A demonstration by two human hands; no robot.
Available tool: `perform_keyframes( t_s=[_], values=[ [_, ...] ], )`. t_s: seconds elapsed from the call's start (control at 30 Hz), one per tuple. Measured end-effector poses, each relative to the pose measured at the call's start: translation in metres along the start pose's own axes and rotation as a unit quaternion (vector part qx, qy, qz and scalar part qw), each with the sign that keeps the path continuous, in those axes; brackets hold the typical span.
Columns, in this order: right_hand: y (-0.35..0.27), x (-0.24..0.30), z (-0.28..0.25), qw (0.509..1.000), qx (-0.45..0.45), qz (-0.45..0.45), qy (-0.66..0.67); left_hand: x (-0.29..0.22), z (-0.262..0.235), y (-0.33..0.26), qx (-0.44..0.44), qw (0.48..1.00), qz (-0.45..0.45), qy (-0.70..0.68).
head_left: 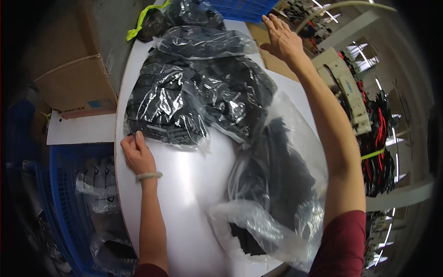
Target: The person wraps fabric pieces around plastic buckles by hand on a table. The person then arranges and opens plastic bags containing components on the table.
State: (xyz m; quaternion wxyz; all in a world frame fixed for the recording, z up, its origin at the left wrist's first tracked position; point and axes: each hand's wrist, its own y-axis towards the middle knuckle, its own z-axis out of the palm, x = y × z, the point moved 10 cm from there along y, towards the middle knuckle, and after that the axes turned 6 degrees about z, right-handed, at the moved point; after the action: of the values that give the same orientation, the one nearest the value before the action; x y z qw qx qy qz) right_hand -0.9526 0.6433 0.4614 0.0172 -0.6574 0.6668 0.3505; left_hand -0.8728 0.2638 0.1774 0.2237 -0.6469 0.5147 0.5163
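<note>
Clear plastic bags with black, strapped fabric goods inside [166, 99] lie on the white table. At the near left corner of one bag, my left hand [139, 154] is closed, its fingers curled against the bag's edge and the thumb along it. Farther off to the right, my right hand [284, 42] is raised with straight fingers and holds nothing; a brown cardboard piece is beneath it. A larger, loose clear bag [295, 184] with dark contents lies under my right forearm.
On the left stand a cardboard box [76, 83] and a blue plastic crate [57, 184] with plastic-wrapped items. Another blue crate [240, 8] is at the far end, near a yellow-green strip [134, 32]. A sewing machine [344, 90] and hanging black and red straps [380, 138] are at right.
</note>
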Motion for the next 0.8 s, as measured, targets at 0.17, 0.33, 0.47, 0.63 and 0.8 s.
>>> perform_keyframes(
  t_s=[0.17, 0.33, 0.47, 0.63, 0.8],
  values=[
    [0.011, 0.008, 0.15, 0.989, 0.076, 0.066, 0.108, -0.009, 0.016, -0.009, 0.031, 0.995, -0.056, -0.074],
    [0.011, 0.051, 0.052, 0.988, 0.051, 0.083, 0.117, -0.017, 0.01, -0.01, 0.042, 0.999, -0.001, -0.018],
    [0.012, 0.143, -0.092, 0.992, 0.052, -0.024, 0.109, -0.008, 0.015, -0.009, 0.048, 0.994, -0.005, -0.098],
    [-0.089, 0.273, -0.051, 0.921, 0.295, 0.013, 0.254, -0.003, 0.011, -0.007, 0.042, 0.954, -0.115, -0.273],
    [-0.063, 0.282, -0.021, 0.872, 0.201, 0.138, 0.425, -0.031, 0.012, -0.004, 0.052, 0.934, 0.027, -0.352]
  ],
)
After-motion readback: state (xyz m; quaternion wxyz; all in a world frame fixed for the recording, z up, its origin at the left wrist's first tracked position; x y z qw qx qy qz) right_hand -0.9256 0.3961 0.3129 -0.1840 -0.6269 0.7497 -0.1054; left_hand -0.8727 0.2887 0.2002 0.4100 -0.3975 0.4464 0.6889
